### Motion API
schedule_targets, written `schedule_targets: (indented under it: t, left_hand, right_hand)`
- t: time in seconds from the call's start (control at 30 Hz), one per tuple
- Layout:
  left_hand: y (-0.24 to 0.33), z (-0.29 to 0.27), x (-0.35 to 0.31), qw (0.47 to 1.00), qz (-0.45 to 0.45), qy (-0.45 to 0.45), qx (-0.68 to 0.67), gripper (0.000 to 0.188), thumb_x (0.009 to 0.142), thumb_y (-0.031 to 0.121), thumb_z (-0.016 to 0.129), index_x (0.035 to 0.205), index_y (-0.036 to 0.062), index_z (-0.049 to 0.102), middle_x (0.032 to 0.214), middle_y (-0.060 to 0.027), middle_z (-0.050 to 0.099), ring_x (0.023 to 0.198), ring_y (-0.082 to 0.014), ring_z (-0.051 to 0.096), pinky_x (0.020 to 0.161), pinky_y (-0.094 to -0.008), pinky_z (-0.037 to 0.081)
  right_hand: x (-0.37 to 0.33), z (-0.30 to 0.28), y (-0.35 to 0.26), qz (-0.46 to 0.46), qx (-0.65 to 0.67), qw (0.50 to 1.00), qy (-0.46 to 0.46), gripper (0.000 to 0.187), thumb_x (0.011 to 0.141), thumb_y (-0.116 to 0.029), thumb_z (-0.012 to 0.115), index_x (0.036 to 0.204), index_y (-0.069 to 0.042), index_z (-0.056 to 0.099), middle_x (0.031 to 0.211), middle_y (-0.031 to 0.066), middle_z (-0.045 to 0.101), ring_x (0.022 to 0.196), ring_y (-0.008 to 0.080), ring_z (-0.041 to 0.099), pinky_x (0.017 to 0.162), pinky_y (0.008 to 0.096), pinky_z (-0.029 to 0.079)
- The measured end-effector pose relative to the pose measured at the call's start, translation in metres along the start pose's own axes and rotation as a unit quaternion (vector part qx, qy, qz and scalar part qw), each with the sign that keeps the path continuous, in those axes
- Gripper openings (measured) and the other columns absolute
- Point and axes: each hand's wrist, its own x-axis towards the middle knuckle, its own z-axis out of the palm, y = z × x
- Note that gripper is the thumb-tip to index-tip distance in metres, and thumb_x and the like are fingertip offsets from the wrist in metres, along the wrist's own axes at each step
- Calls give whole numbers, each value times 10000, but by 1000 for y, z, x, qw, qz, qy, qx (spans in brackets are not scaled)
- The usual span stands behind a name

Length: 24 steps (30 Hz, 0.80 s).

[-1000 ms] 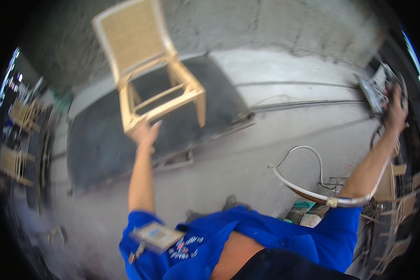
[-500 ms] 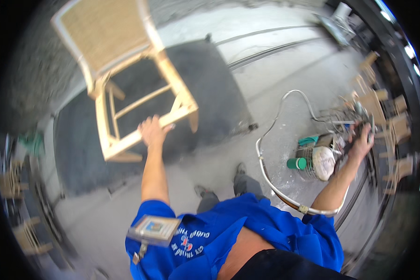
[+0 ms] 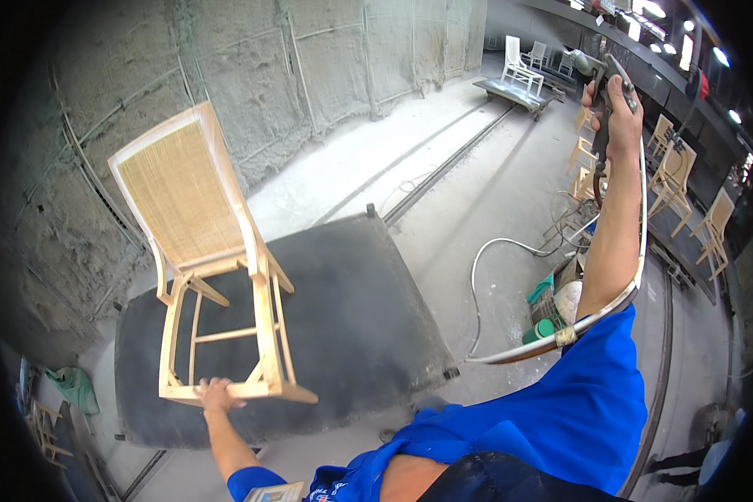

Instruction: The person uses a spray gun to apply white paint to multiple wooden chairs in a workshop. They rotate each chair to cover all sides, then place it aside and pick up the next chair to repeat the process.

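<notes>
My left hand (image 3: 217, 394) grips the front seat rail of a bare wooden chair (image 3: 259, 343) with a woven tan back and no seat panel. The chair stands upright on a dark flat platform (image 3: 368, 309), its back away from me. Raised high at the right, my right hand (image 3: 623, 125) is closed round the handle of a metal spray gun (image 3: 592, 65). A pale blur shows left of the gun's nozzle. From the gun a whitish hose (image 3: 642, 226) runs down past my forearm and loops onto the floor.
A white chair (image 3: 514, 63) stands on a low cart (image 3: 510, 94) on floor rails at the back. Wooden chairs (image 3: 676, 171) line the right side. A green container (image 3: 537, 331) sits by the hose. A rough grey wall (image 3: 326, 84) rises beyond the platform. Part of another person (image 3: 686, 464) shows lower right.
My right hand has lifted the spray gun from beside the containers to high at the right. My left hand stays on the chair's front rail. The view has tilted up, and the chair appears turned slightly.
</notes>
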Motion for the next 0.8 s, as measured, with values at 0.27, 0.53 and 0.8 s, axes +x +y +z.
schedule_targets:
  t: [0.27,0.53,0.8]
  left_hand:
    - [108,-24,30,859,-58,-95,-501,894,882,472,776,1499,-61,409,1421,-270,596,1367,-368,557,1184,-465,341]
    - [174,-31,-5,950,-148,129,-244,631,691,261,910,1161,50,545,1124,-192,723,1092,-383,689,979,-540,439]
    - [52,22,3,944,130,225,-202,833,688,287,828,1375,-54,500,1055,-252,705,1037,-418,664,968,-539,417]
  right_hand:
    - [53,-3,3,-1,56,998,24,367,1037,-412,634,1084,-49,649,896,78,709,722,141,691,448,242,435]
    - [45,-6,-6,-25,74,997,-23,403,1047,-411,614,1125,-16,635,937,116,715,746,171,708,445,232,439]
    - [73,-25,-11,20,1,999,-51,461,1060,-461,567,1199,-26,628,1020,114,733,762,125,685,520,221,455]
